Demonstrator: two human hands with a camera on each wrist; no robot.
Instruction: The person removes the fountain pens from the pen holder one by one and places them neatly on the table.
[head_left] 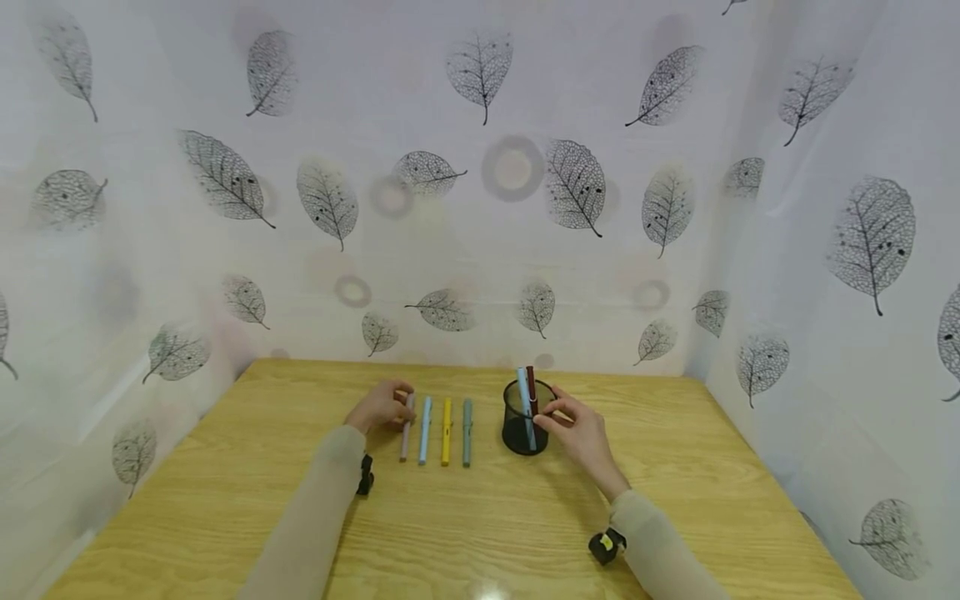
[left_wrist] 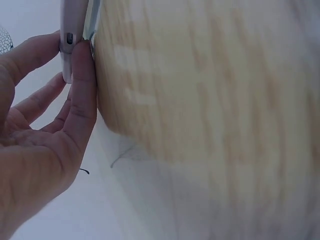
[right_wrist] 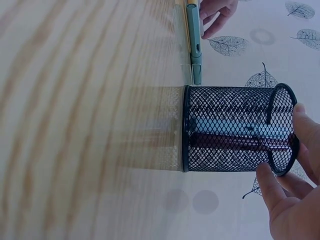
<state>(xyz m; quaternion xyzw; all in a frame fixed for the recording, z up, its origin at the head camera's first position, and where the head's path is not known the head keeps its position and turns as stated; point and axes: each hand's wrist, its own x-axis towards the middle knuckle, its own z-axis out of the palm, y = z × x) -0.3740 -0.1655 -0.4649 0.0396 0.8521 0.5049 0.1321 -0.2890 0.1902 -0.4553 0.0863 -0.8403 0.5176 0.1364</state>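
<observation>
My left hand (head_left: 381,406) is at the far end of a pale mauve pen (head_left: 407,433), the leftmost in a row on the table. In the left wrist view, thumb and fingers pinch this pen (left_wrist: 74,22) near its clip. A black mesh pen holder (head_left: 516,433) stands upright to the right of the row. Inside it lean a light blue pen (head_left: 522,385) and a dark red pen (head_left: 531,382). My right hand (head_left: 581,429) grips the holder's rim; the right wrist view has fingers on both sides of the mesh holder (right_wrist: 230,95).
Beside the mauve pen lie a light blue pen (head_left: 425,429), a yellow pen (head_left: 446,432) and a grey-green pen (head_left: 467,433), roughly parallel. The wooden table (head_left: 450,533) ends at a leaf-patterned curtain (head_left: 450,250) behind and at the sides.
</observation>
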